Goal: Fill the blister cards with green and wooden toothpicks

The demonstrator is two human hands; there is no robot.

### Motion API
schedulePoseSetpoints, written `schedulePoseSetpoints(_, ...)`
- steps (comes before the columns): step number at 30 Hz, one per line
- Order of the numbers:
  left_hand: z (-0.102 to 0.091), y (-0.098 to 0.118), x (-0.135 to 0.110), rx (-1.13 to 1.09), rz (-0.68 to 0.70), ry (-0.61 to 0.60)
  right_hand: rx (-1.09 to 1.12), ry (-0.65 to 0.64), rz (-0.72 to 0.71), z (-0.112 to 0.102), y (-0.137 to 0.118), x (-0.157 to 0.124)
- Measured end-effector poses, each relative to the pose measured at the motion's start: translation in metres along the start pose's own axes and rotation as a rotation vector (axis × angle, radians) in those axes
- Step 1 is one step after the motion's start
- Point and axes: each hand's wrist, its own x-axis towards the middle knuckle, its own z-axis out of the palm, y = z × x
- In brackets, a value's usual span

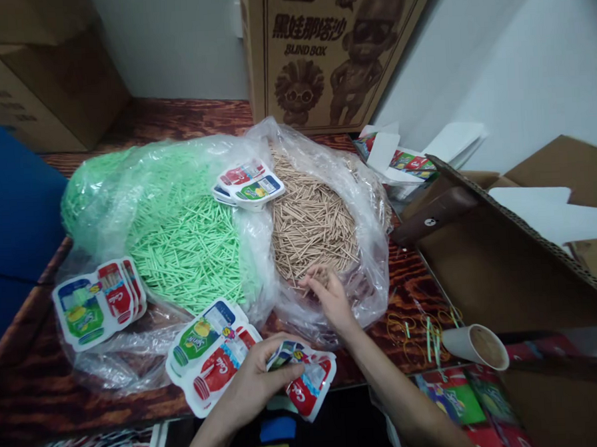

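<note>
My left hand grips a soda-bottle-printed plastic pouch near the table's front edge, with the fingers wrapped round its top. My right hand reaches into an open clear bag of tan sticks and its fingertips pinch at the sticks at the near edge of the pile. What it holds is too small to make out. A larger clear bag of green sticks lies to the left. Flat printed pouches lie just left of my left hand.
More pouch stacks lie at the left and on top of the bags. An open cardboard box stands right, a printed carton behind. A paper cup and rubber bands lie on the wooden table.
</note>
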Motion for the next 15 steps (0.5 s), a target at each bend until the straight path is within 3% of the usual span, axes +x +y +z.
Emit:
schedulePoseSetpoints(5,0.0008,-0.0024,0.0002,0.020,0.006,0.016,-0.166,-0.029,-0.011,0.0019,0.0094,-0.0148)
schedulePoseSetpoints(15,-0.0004,-0.0099,0.0019,0.015,-0.010,0.044,-0.240,0.001,-0.021,-0.0019,0.0074,-0.0103)
